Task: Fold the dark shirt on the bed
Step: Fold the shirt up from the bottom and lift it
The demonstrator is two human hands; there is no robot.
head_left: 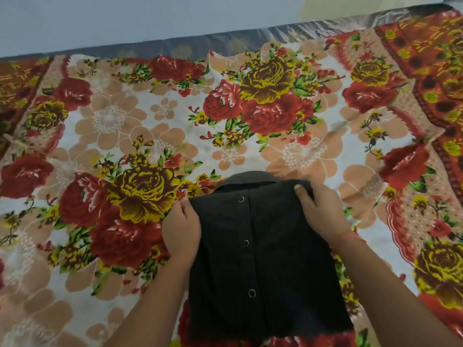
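Where the view begins, at its near edge, the left arm [150,296] and right arm [390,284] enter from below and flank the shirt [270,266]. It is black and folded into a narrow upright panel with both sides turned under. Its near hem sits low and centre on the bed, over the sheet [150,126]. Whether the panel lies flat or is held slightly off the sheet cannot be told.

Three metal snaps [246,243] run in a line up the middle of the panel.

The left hand [181,229] grips the left edge of the shirt in its far half. The thumb lies on top of the cloth and the fingers are curled round the edge, with their tips hidden. The right hand [322,209] grips the far right corner. Its thumb is pressed on the upper face and its fingers are wrapped behind the fold.

The collar [250,177] rises just beyond both hands as a rounded dark arc, at the far end of the shirt.

Further out the sheet covers the bed. It is printed with red and yellow roses and peach blossoms on white, with a red patterned border at the right. A strip of grey cloth [275,33] runs along the far edge. A pale wall [125,18] stands behind it.
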